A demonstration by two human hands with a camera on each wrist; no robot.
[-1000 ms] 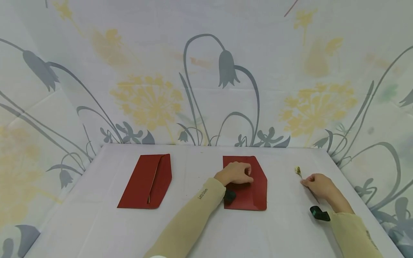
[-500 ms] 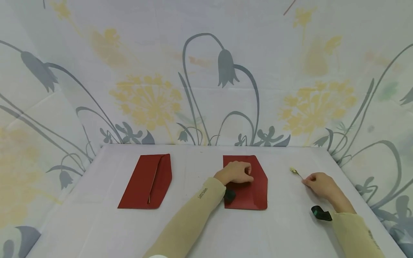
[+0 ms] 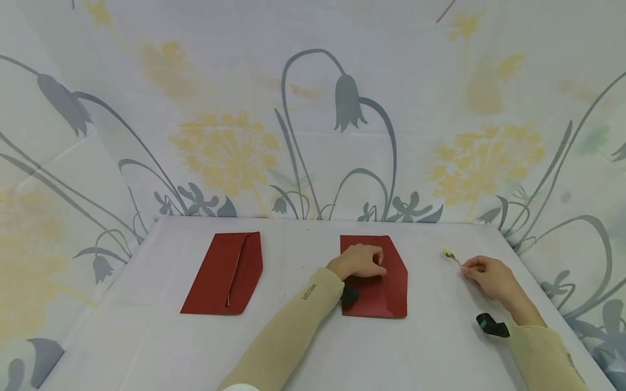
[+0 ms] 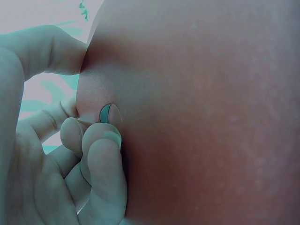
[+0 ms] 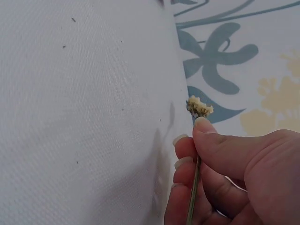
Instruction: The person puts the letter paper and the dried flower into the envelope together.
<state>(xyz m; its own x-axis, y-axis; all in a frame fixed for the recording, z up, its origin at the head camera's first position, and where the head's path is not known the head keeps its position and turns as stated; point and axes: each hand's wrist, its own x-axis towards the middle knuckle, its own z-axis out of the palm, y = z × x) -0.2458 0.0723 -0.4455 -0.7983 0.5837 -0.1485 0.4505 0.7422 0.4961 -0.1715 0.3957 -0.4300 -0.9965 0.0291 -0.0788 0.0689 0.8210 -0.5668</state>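
My left hand (image 3: 359,260) lies over the right-hand red envelope (image 3: 398,290). In the left wrist view its thumb and curled fingertips are at the edge of this envelope (image 4: 201,122), gripping it. The hand covers the envelope's middle in the head view. To the right, my right hand (image 3: 489,277) pinches the thin stem of a small dried yellow flower (image 3: 446,253) between thumb and fingers. In the right wrist view the pale flower head (image 5: 199,107) shows just past the thumb tip, with the green stem (image 5: 193,192) running down along the fingers.
A second red envelope (image 3: 212,279) lies at the left, its pointed flap side facing right. The white-covered table (image 3: 161,353) meets a flower-printed cloth backdrop (image 3: 313,163) behind. Black wrist cameras show at the left wrist (image 3: 349,296) and right wrist (image 3: 491,326).
My right hand has shifted slightly right, and the flower, whose stem stood more upright in view, now leans its head to the left. My left hand stays on the envelope.
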